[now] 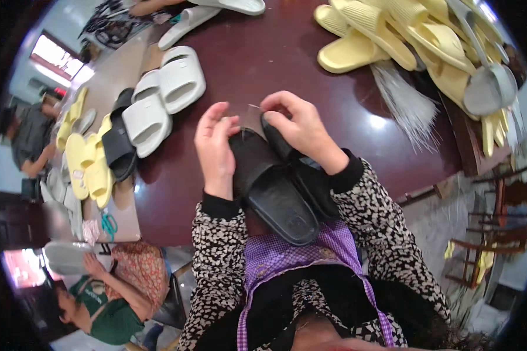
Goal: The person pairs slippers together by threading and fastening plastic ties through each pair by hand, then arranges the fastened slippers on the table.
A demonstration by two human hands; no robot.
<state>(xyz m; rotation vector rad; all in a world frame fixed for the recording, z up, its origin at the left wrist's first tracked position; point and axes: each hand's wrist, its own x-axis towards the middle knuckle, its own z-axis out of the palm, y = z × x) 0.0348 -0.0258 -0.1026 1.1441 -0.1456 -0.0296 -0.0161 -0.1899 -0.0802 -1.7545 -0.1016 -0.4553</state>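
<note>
Black slippers [278, 187] under both hands, left hand [215, 146] and right hand [295, 126] fingers pinched on thin clear tie [253, 106]

The dark glossy table [257, 64] carries black slippers [275, 187], white slippers [164, 96], a yellow slipper pile [392, 35] and a bundle of thin white strands [404, 105].

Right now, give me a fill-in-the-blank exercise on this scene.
1. Both hands work on a pair of ____ slippers.
2. The pile at the table's far right holds ____ slippers.
3. The white slippers lie to the person's ____.
4. The apron is ____.

Missing words: black; yellow; left; purple
</note>
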